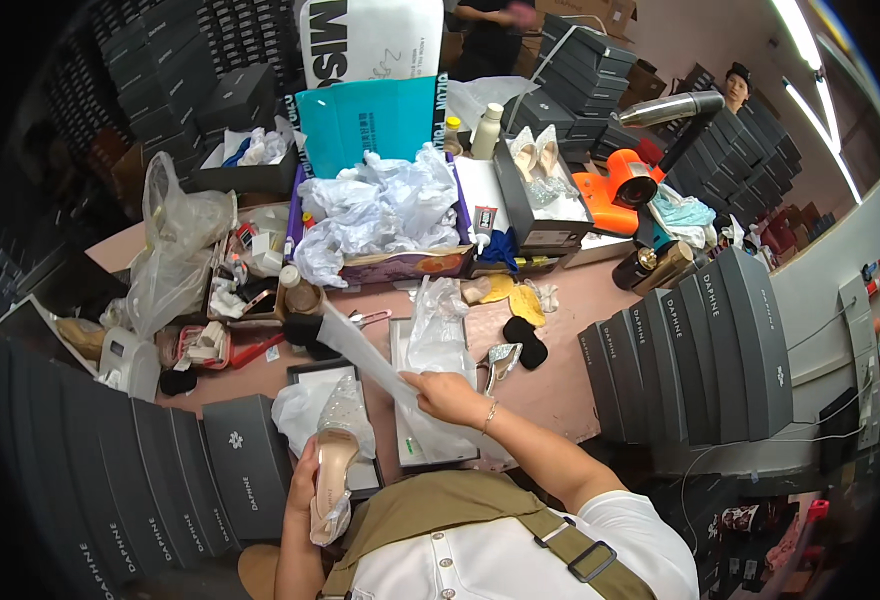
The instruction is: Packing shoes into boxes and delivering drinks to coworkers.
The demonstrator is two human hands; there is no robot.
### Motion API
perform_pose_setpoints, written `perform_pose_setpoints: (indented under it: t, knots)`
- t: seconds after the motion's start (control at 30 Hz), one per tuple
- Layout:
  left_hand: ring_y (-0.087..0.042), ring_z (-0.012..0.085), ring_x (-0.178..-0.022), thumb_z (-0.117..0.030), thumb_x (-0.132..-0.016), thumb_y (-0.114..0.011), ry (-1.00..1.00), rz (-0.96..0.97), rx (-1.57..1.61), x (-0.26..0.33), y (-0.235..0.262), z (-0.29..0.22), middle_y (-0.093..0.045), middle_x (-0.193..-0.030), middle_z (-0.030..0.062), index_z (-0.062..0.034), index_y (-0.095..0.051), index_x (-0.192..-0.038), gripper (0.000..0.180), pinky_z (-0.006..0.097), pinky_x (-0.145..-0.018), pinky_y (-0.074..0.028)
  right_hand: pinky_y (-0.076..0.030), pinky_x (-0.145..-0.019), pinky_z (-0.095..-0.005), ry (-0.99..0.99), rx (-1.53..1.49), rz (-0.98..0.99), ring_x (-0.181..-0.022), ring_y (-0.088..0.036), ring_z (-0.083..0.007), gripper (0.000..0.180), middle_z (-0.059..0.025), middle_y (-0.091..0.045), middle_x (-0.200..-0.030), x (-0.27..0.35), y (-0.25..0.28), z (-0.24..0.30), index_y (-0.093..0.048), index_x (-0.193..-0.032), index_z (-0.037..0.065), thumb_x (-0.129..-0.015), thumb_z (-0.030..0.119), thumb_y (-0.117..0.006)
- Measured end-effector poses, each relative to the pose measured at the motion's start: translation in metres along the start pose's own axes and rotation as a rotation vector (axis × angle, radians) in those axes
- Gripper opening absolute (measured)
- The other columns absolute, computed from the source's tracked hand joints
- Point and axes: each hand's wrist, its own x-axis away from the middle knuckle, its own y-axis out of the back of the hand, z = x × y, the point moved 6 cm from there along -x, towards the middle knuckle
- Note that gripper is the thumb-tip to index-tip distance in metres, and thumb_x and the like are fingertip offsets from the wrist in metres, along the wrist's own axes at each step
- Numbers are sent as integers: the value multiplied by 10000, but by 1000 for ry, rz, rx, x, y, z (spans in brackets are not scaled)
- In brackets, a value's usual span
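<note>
In my left hand (pixel 303 487) is a sparkly pointed shoe (pixel 335 462), its beige insole turned up and the fingers closed round its side. My right hand (pixel 448 398) pinches the near end of a thin white sheet (pixel 365 352), which slants up to the left. Under the shoe's toe, white tissue paper (pixel 295 408) lies in an open dark grey shoebox (pixel 305 374). A second open box (pixel 396 335), holding crumpled tissue paper (pixel 438 335), is beyond my right hand. Just right of it sits another sparkly shoe (pixel 501 364), beside a black pad (pixel 528 343).
Dark grey shoeboxes stand in rows at left (pixel 245 470) and right (pixel 725 340). A purple box (pixel 400 266) of crumpled tissue, an orange tool (pixel 610 200) and a box of shoes (pixel 540 215) line the table's back. Yellow cloths (pixel 526 303) lie nearer. Other people are beyond.
</note>
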Motion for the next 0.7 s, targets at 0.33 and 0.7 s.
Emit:
perform_pose_setpoints:
  t: [0.33, 0.7]
  knots:
    - [-544, 92, -910, -525, -958, -412, 453, 396, -265, -6, -102, 53, -538, -1157, 75, -27, -449, -1270, 589, 234, -773, -468, -497, -596, -420, 95, 262, -63, -682, -615, -316, 563, -134, -602, -777, 30, 29, 53, -478, -1320, 146, -769, 53, -548]
    - [-448, 290, -1221, -554, -770, -675, 374, 284, 529, -21, -125, 50, -475, -1310, 135, -26, -357, -1345, 843, 467, -1078, -318, -455, -886, -330, 188, -648, 284, -1042, -604, -279, 607, -194, -578, -1227, 69, 22, 80, -381, -1423, 130, -845, 49, -550]
